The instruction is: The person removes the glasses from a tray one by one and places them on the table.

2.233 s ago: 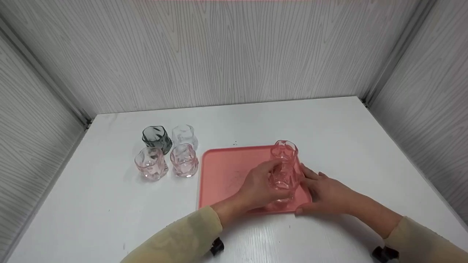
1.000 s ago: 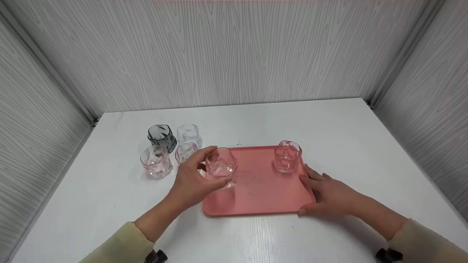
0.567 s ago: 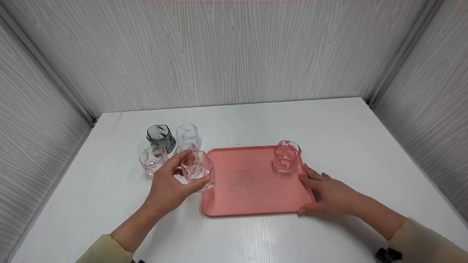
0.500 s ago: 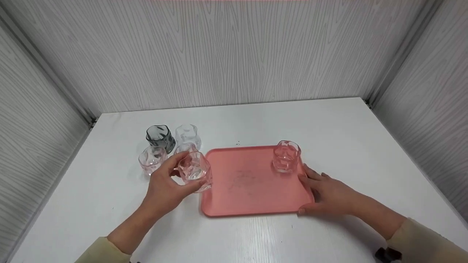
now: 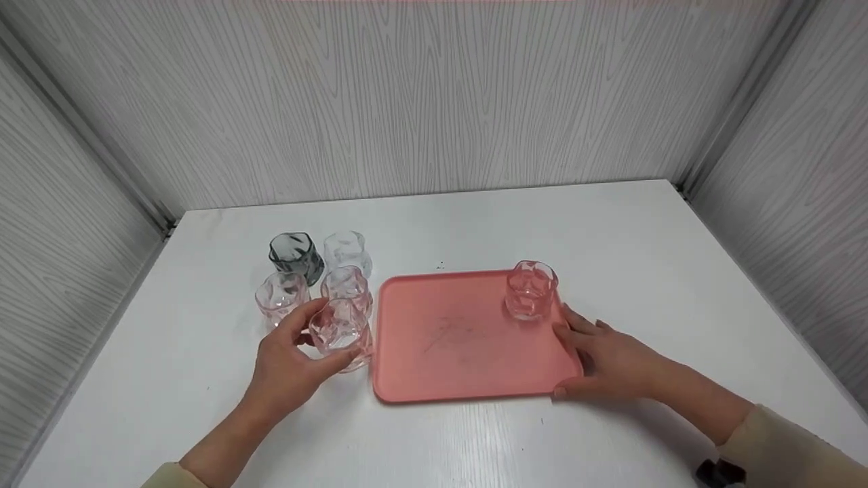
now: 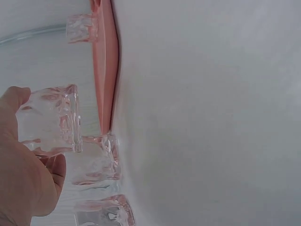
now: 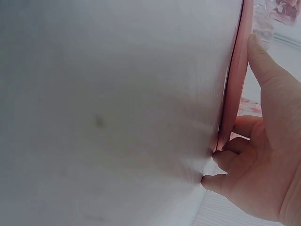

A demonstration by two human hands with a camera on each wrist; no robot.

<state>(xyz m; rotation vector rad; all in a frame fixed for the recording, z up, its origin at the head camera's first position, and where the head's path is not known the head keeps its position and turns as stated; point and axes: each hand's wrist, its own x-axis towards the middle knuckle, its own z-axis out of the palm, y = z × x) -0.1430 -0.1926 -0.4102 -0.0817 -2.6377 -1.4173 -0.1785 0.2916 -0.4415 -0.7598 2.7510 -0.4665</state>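
Observation:
My left hand (image 5: 285,366) holds a faintly pink glass tumbler (image 5: 338,330) between thumb and fingers, left of the pink tray (image 5: 441,352). In the left wrist view this tumbler (image 6: 51,120) has its base towards the table and appears raised above it. Just beyond it stands another pink tumbler (image 5: 347,288); a further pink tumbler (image 5: 279,295) is partly hidden by the hand. On the tray's far right corner sits a pink tumbler (image 5: 531,291). My right hand (image 5: 614,359) grips the tray's near right corner, thumb at the front edge and fingers along the right side.
Behind the pink tumblers stand a dark grey tumbler (image 5: 296,257) and a clear tumbler (image 5: 347,252), close together. The white table (image 5: 610,237) ends at a grey wood-grain panel (image 5: 434,102) at the back, with similar panels on both sides.
The left hand has carried its tumbler leftward from the tray's near right side, off the tray, to just in front of the other glasses. The right hand has stayed at the tray.

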